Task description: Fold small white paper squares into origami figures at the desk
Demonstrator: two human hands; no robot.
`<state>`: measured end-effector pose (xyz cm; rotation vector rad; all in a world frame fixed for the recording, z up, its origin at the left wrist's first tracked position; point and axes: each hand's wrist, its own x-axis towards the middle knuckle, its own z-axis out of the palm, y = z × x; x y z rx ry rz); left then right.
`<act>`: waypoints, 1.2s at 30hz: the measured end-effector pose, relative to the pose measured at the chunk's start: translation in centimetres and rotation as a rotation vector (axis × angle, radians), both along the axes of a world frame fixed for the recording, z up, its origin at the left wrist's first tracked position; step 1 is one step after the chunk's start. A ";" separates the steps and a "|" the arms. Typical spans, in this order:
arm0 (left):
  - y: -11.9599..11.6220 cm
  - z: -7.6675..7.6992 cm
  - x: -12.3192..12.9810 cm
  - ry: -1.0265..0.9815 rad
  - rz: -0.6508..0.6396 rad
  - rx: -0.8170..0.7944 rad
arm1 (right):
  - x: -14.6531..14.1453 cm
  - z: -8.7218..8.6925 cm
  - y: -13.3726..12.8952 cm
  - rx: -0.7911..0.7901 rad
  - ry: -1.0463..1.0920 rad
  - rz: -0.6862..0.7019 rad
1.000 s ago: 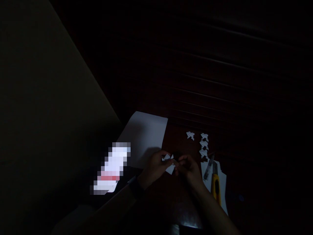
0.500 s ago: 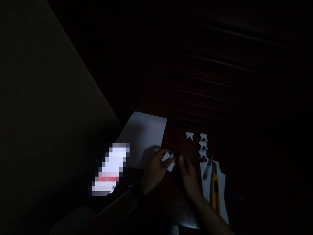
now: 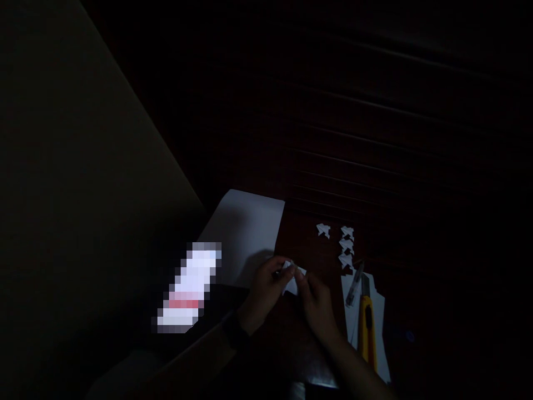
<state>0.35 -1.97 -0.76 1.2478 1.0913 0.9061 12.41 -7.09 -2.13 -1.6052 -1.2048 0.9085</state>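
Observation:
A small folded white paper (image 3: 291,286) is pinched between my two hands above the dark table. My left hand (image 3: 266,286) has its thumb and fingers closed on the paper's left side. My right hand (image 3: 315,297) grips its upper right part, with the fingertips of both hands close together. The folds under the fingers are partly hidden. Beyond my hands lie a single small folded paper figure (image 3: 323,230) and, to its right, a column of similar figures (image 3: 346,245).
A large white sheet (image 3: 250,228) lies at the left, beside a pixelated bright screen (image 3: 187,289). On the right, a yellow cutter (image 3: 368,328) and a clear pen (image 3: 355,286) rest on white papers (image 3: 380,316). A dark slatted surface rises behind.
My right hand has moved left and now holds the folded paper too. The paper has turned between my hands, and my left hand has shifted slightly right.

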 end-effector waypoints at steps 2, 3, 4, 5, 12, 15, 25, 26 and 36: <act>0.0 0.3 0.0 -0.043 -0.009 -0.043 | -0.1 0.1 0.1 0.013 0.018 0.000; 0.0 0.5 0.0 -0.062 -0.014 -0.068 | -0.2 0.1 0.1 0.016 0.025 -0.003; 0.0 0.6 0.0 -0.078 -0.017 -0.091 | -0.2 0.1 0.1 0.015 0.034 -0.008; -0.1 0.7 0.0 -0.091 -0.015 -0.111 | -0.3 0.1 0.1 0.014 0.044 -0.014; -0.1 0.9 -0.1 -0.152 -0.052 -0.158 | -0.5 -0.4 -0.2 0.001 0.121 -0.043; -0.1 1.0 -0.2 -0.204 -0.048 -0.227 | -0.5 -0.2 -0.3 -0.066 0.251 -0.050; 0.1 1.0 -0.5 -0.263 -0.077 -0.322 | 0.4 1.3 0.2 -0.126 0.384 0.236; 0.1 1.0 -0.6 -0.257 -0.083 -0.322 | 0.5 1.1 0.3 -0.124 0.394 0.251; 0.2 1.2 -0.8 -0.148 -0.117 -0.228 | 1.1 0.3 -0.3 -0.130 0.431 0.187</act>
